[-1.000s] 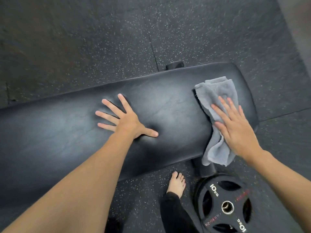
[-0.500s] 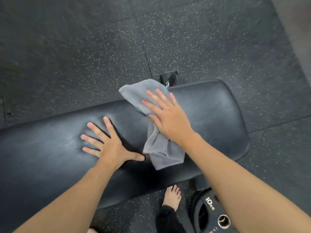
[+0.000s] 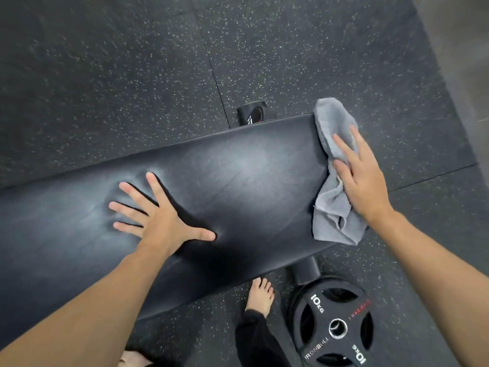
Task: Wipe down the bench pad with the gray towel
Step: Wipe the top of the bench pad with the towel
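The black bench pad (image 3: 251,186) runs from the left edge to right of centre. My left hand (image 3: 161,215) lies flat on its middle, fingers spread, holding nothing. The gray towel (image 3: 330,207) is bunched over the pad's right end and hangs past both its far and near edges. My right hand (image 3: 357,176) presses down on the towel with the fingers laid over it, pointing away from me. The pad's right end is hidden under the towel and hand.
A black 10 kg weight plate (image 3: 336,327) lies on the speckled rubber floor (image 3: 105,75) by the bench's near foot (image 3: 304,268). My bare foot (image 3: 260,292) stands just left of it. The bench's far foot (image 3: 251,112) sticks out behind the pad.
My right hand slid the towel left to the pad's middle, then back right to the pad's end. My left hand stayed planted on the pad.
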